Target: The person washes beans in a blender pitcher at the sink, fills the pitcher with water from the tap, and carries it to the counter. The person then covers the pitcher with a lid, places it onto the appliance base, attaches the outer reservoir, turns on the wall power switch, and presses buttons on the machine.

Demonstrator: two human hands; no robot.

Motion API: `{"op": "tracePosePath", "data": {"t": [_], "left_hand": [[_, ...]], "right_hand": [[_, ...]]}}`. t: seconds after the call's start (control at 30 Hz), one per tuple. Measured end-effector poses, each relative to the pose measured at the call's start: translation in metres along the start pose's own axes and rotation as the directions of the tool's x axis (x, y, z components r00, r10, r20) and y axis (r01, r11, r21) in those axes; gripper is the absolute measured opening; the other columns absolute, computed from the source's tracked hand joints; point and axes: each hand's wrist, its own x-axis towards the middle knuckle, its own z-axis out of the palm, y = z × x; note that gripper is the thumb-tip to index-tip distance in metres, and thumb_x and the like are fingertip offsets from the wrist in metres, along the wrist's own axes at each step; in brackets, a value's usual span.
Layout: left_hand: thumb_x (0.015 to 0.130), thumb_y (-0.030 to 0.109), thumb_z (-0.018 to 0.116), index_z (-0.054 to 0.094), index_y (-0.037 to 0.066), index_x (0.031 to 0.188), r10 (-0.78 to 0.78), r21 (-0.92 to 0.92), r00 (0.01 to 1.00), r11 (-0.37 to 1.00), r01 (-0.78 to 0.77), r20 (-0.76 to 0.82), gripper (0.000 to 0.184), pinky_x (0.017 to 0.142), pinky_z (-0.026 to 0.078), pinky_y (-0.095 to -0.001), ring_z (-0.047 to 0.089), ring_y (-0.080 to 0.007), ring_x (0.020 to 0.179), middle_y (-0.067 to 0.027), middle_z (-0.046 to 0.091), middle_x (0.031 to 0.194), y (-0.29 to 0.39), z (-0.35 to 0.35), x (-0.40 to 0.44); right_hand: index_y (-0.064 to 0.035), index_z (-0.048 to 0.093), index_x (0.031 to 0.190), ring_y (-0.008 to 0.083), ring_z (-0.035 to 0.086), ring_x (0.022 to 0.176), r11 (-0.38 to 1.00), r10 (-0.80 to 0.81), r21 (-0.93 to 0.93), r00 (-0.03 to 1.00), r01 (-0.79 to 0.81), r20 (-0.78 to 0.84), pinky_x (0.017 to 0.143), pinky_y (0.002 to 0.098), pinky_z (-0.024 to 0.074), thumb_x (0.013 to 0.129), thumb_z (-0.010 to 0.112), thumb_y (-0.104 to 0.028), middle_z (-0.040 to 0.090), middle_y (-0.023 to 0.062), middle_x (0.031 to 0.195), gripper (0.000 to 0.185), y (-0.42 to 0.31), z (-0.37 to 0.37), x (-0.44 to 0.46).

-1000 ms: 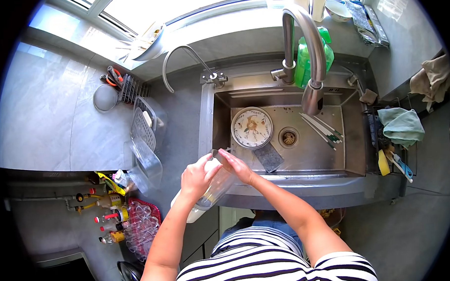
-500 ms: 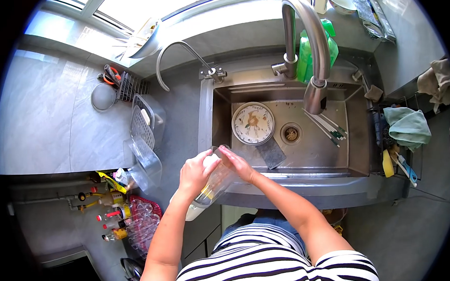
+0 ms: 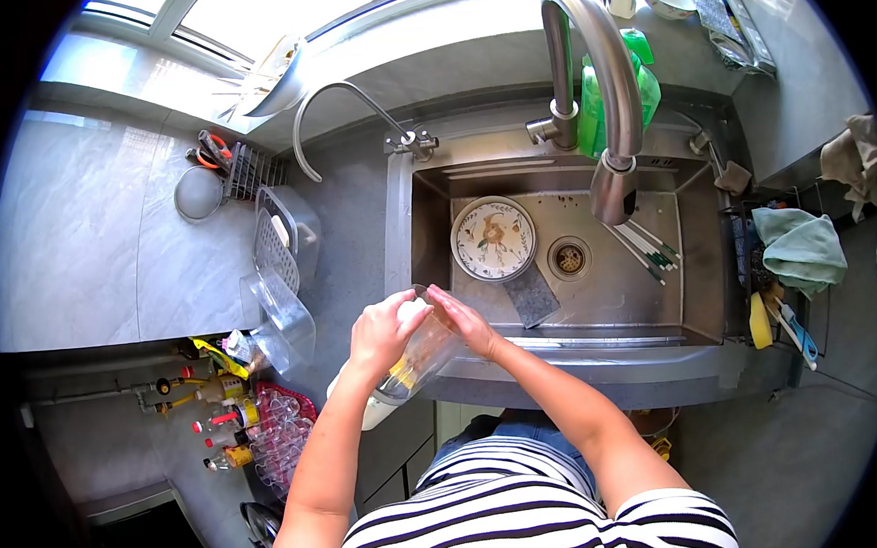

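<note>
A see-through, rounded container point(image 3: 428, 356) hangs between my hands in front of the sink's near left corner. Something yellow shows through it, and a white part point(image 3: 378, 411) is at its lower end; its exact kind I cannot tell. My left hand point(image 3: 381, 336) is closed at its upper end, fingers bent, with a small whitish patch by the thumb. My right hand point(image 3: 467, 323) lies along the other side of the upper end, fingers straight and together, tips close to the left hand's fingers. My palms are hidden.
The steel sink point(image 3: 694, 265) holds a stack of patterned plates point(image 3: 493, 238), a grey cloth or pad point(image 3: 532, 296) and several chopsticks point(image 3: 642, 246). A tall faucet point(image 3: 614, 94) arches over it. Clear plastic boxes point(image 3: 284, 318) stand left; a rack with a green cloth point(image 3: 800, 247) hangs right.
The camera view has shifted slightly. Both hands keep nearly the same place and hold, and the container seems turned or tilted a little between them.
</note>
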Motion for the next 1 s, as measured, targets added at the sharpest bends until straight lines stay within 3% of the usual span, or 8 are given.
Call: {"op": "tracePosePath", "data": {"t": [0.2,0.5,0.8,1.0], "left_hand": [[0.088,0.040,0.068,0.068,0.002,0.116,-0.016,0.018,0.999,1.000,0.016,0.032,0.048,0.083,0.054,-0.0398,0.069,-0.0372,0.094,-0.0225,0.071,0.098,0.003,0.000,0.003],[0.089,0.040,0.068,0.068,0.000,0.117,-0.015,0.013,0.999,1.000,0.014,0.044,0.048,0.084,0.054,-0.0392,0.069,-0.0367,0.096,-0.0230,0.071,0.100,0.003,0.000,0.008],[0.089,0.039,0.068,0.068,0.000,0.117,-0.032,0.002,0.997,0.999,0.032,0.067,0.047,0.085,0.054,-0.0386,0.070,-0.0363,0.096,-0.0236,0.071,0.100,0.002,-0.001,0.012],[0.089,0.042,0.067,0.069,0.003,0.116,-0.043,0.009,0.997,0.999,0.042,0.072,0.048,0.085,0.054,-0.0411,0.069,-0.0368,0.097,-0.0226,0.071,0.101,-0.003,-0.001,0.016]], "right_hand": [[0.0013,0.039,0.148,0.0254,0.024,0.149,0.996,-0.047,-0.078,0.999,0.047,0.005,0.121,0.0333,0.0171,0.105,0.031,-0.031,0.031,0.0170,0.158,0.054,-0.001,-0.002,-0.002],[0.0020,0.038,0.147,0.0258,0.026,0.148,0.997,-0.001,0.081,1.000,0.001,-0.005,0.120,0.0333,0.0193,0.104,0.032,-0.030,0.031,0.0172,0.158,0.054,0.006,-0.001,0.000],[0.0029,0.040,0.146,0.0277,0.026,0.148,0.995,-0.055,-0.085,0.998,0.054,-0.012,0.120,0.0343,0.0188,0.104,0.032,-0.031,0.034,0.0188,0.156,0.055,-0.001,-0.004,0.000],[0.0029,0.041,0.145,0.0284,0.028,0.147,0.996,-0.040,-0.086,0.999,0.038,-0.016,0.120,0.0345,0.0191,0.104,0.033,-0.032,0.036,0.0194,0.155,0.055,-0.003,-0.004,-0.001]]}}
